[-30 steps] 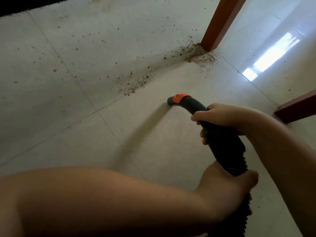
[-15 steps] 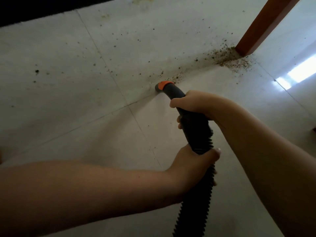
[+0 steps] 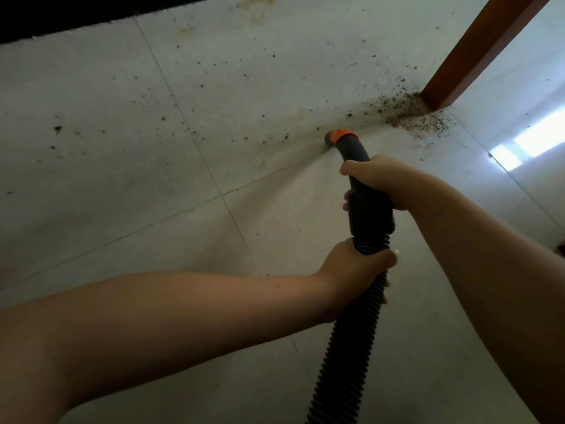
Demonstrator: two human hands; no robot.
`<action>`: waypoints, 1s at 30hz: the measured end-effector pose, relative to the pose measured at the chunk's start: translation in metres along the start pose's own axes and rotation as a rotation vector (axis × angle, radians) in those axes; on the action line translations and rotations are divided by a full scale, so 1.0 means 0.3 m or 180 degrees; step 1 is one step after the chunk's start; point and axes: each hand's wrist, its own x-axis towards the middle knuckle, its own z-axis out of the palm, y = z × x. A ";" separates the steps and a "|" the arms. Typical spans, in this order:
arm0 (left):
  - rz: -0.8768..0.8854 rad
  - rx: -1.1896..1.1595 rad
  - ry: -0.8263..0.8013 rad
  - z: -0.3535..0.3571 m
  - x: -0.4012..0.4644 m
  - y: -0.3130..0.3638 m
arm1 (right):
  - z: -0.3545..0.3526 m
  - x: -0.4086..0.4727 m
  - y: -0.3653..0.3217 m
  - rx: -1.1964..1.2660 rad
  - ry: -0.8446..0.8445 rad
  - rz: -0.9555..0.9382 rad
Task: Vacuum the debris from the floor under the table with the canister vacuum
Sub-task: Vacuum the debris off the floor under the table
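A black ribbed vacuum hose (image 3: 342,347) runs up from the bottom edge into a dark curved handle with an orange-ringed nozzle (image 3: 340,138) pressed close to the pale tiled floor. My right hand (image 3: 382,182) grips the handle just behind the nozzle. My left hand (image 3: 356,263) holds the hose where the ribs begin. Brown debris (image 3: 409,114) lies in a thick pile at the foot of a wooden table leg (image 3: 477,53), right of the nozzle. Scattered dark specks (image 3: 244,137) dot the tiles to the nozzle's left.
A dark strip (image 3: 76,13) borders the floor at the top left. Bright sunlight patches (image 3: 532,142) fall on the tiles at the right. Grout lines cross the floor beneath the hose.
The nozzle has advanced along the debris trail toward the table leg, and the trail left of it has thinned. Both hands keep their grip on the hose.
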 end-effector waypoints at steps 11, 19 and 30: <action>0.0249 -0.0655 0.0296 -0.012 -0.058 0.040 | 0.097 -0.015 -0.150 -0.0810 -0.0798 -0.0201; 0.0141 -0.0683 0.0334 -0.132 -0.079 0.055 | 0.184 0.007 -0.194 -0.0556 -0.0732 -0.0213; 0.0219 -0.0911 0.0867 -0.248 -0.046 0.098 | 0.286 0.084 -0.319 -0.0620 -0.0683 -0.0481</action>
